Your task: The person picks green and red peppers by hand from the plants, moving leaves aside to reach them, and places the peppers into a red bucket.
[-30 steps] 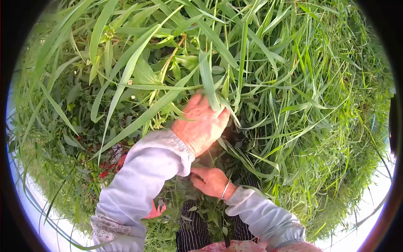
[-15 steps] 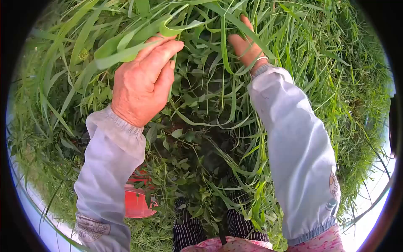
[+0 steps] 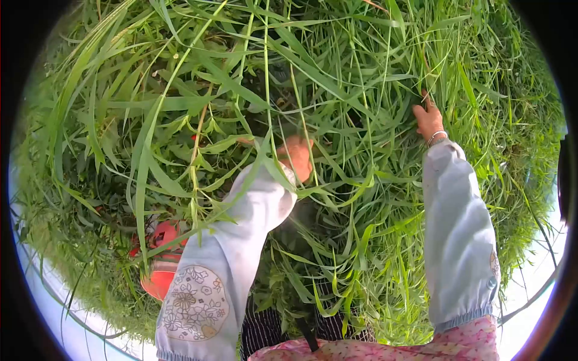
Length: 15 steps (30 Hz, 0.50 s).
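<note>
My left hand is reaching down among tall green grass near the middle of the view. Blades cross in front of it, and its fingers are blurred and partly hidden, so a grip cannot be made out. Farther right, my right hand lies against the grass with thumb and a finger apart; its other fingers are hidden among the blades. A light bracelet circles that wrist. Long stems and broad-leaved plants hang over and beside my left forearm.
A red plastic container sits low on the left, partly behind my left sleeve. Dense grass surrounds both arms. Striped trouser legs and a pink patterned garment show at the bottom.
My left hand has dropped from the upper left toward the middle, in among the stems. My right hand has moved right and lower. Tall stems now spread across the upper left.
</note>
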Each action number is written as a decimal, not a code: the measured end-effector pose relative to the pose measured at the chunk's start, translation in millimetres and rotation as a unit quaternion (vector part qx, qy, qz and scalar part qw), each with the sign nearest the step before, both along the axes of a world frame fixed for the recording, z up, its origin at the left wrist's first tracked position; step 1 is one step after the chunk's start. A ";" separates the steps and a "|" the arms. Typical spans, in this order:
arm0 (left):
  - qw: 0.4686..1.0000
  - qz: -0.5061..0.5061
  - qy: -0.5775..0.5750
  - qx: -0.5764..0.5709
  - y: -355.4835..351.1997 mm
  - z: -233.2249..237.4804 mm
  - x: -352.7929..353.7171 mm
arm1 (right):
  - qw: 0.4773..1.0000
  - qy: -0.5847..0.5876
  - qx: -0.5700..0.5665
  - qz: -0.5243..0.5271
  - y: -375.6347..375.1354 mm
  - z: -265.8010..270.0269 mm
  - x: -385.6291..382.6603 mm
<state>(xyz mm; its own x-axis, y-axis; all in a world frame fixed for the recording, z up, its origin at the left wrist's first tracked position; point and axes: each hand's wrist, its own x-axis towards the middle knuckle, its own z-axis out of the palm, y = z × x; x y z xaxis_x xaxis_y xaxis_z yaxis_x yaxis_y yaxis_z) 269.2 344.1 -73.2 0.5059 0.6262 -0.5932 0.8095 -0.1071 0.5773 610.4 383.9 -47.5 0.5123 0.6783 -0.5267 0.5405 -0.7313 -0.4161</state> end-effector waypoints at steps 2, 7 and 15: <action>0.992 0.013 -0.031 -0.122 -4.9 25.7 29.9 | 1.000 -0.005 0.001 -0.013 -10.5 2.6 20.8; 0.978 -0.194 0.058 0.045 6.3 66.2 48.1 | 0.998 0.064 0.028 -0.004 -16.4 3.2 29.2; 0.874 -0.153 0.309 0.344 125.8 106.2 -77.2 | 0.997 0.072 0.006 -0.002 -13.6 25.6 28.7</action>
<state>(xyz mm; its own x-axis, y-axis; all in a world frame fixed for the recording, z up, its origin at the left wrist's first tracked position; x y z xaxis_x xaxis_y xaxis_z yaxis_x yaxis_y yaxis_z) 192.0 469.9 33.0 0.4281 0.8337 -0.3490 0.8172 -0.5219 -0.2444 639.1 370.3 -21.9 0.4347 0.6825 -0.5875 0.4706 -0.7284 -0.4980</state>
